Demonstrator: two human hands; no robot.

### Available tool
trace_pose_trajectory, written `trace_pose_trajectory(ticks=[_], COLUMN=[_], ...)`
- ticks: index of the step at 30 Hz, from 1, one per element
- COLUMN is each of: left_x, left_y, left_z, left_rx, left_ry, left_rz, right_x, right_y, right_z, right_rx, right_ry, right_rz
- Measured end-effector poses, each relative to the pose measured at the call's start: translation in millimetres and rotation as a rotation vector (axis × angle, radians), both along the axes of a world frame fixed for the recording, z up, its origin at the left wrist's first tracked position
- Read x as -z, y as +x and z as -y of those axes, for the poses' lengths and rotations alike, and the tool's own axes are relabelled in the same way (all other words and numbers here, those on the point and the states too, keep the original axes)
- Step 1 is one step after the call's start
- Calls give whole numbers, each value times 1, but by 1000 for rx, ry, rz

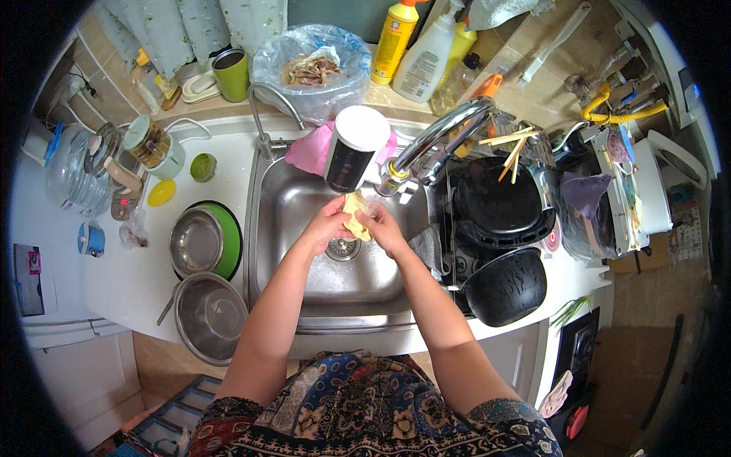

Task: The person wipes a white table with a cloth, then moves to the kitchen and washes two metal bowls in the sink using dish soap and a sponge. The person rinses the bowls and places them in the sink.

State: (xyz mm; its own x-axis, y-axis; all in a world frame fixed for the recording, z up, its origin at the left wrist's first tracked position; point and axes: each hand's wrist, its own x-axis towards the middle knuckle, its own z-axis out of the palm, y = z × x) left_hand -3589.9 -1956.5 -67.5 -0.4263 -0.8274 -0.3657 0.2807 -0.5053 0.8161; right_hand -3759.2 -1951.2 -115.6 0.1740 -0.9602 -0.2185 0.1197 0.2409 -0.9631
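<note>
A crumpled pale yellow cloth [356,216] is held between my two hands, above the drain of the stainless steel sink [342,291]. My left hand [330,221] grips its left side, and my right hand [381,226] has its right edge, with something clear, perhaps plastic or water, by the fingers. Just beyond my hands stands a black canister with a white lid [347,163], in front of a pink cloth [309,151]. The chrome faucet [440,134] arches at the right of the canister.
Metal bowls [210,317] and a green-rimmed dish [229,240] lie on the left counter. Right of the sink, a rack holds black pans [498,194] and a black pot [505,288]. A plastic-lined bin [268,63] and bottles [394,43] line the back ledge, near a small curved tap [264,137].
</note>
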Motion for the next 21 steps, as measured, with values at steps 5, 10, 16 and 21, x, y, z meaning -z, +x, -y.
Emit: trace_pose_trajectory(ticks=[5, 10, 16, 21], left_x=[17, 54, 77, 79], left_y=[19, 28, -42, -62], left_z=[7, -4, -2, 6], left_rx=[-30, -188, -116, -289], left_ry=[30, 195, 512, 419], left_rz=[174, 128, -488, -889], right_x=[7, 2, -24, -38], right_y=[-10, -9, 36, 60], right_z=[10, 16, -3, -30], right_rx=[1, 363, 248, 203], right_ry=[-38, 211, 71, -80], right_rz=[-350, -255, -17, 56])
